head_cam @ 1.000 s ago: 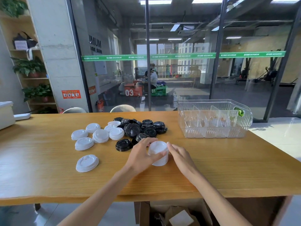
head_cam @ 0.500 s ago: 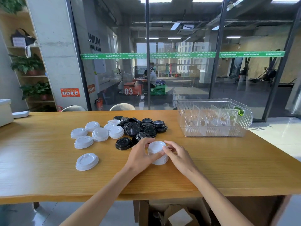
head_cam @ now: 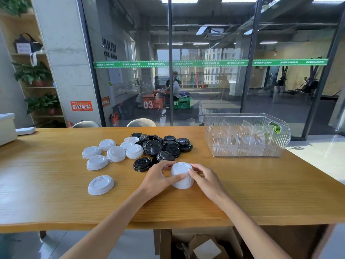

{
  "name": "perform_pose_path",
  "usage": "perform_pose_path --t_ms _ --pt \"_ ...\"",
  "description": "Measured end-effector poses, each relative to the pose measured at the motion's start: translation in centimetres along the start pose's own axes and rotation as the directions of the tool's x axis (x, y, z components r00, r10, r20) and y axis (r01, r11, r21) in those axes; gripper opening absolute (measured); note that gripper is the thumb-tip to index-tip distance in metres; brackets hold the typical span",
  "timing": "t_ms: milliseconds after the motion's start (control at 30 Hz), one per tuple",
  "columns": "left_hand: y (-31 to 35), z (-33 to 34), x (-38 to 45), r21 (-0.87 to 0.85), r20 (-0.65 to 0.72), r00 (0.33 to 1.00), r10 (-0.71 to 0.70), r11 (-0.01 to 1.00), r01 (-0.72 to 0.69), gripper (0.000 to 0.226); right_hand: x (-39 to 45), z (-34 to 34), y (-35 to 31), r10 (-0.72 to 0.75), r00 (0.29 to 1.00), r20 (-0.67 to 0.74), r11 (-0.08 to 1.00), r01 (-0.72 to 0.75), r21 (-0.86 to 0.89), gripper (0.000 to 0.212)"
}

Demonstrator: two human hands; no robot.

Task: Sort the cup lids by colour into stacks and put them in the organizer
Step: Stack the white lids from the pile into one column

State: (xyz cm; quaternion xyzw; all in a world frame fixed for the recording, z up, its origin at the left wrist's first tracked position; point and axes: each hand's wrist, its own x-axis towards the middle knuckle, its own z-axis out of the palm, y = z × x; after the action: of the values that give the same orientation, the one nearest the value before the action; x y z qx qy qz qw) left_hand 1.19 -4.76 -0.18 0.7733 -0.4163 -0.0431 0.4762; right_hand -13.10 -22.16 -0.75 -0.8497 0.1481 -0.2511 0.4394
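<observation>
White lid stack [head_cam: 182,175] gripped between left hand [head_cam: 158,176] and right hand [head_cam: 206,179]

white stack [head_cam: 182,175]: sides partly hidden by fingers | black pile [head_cam: 162,145]: count unclear, perhaps overlapping

Brightness: bright, even daylight over the wooden table [head_cam: 56,184].
Light source: ceiling light panels [head_cam: 180,0] overhead; daylight from windows far behind the glass wall [head_cam: 205,81].
Glare: pale sheen along the table's left edge; the floor [head_cam: 326,157] at right is washed out.
Shadows: soft and short under the white lids [head_cam: 100,185] and the clear organizer [head_cam: 246,144].
Distortion: wide-angle bending of pillar and frames toward the edges.
Focus: table sharp; room beyond the glass dim and hazy.
</observation>
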Motion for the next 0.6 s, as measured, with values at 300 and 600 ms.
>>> perform_pose_path --t_ms 300,600 --pt "-0.04 -0.34 -0.26 -0.086 0.058 0.998 0.017 0.996 -0.012 0.066 -0.31 -0.19 -0.23 -0.021 1.0 0.001 0.999 0.021 -0.032 0.061" --pt "0.02 -0.49 -0.17 -0.127 0.092 0.995 0.035 0.992 -0.023 0.047 -0.26 -0.72 -0.3 -0.011 1.0 0.023 1.0 0.01 0.013 0.071"
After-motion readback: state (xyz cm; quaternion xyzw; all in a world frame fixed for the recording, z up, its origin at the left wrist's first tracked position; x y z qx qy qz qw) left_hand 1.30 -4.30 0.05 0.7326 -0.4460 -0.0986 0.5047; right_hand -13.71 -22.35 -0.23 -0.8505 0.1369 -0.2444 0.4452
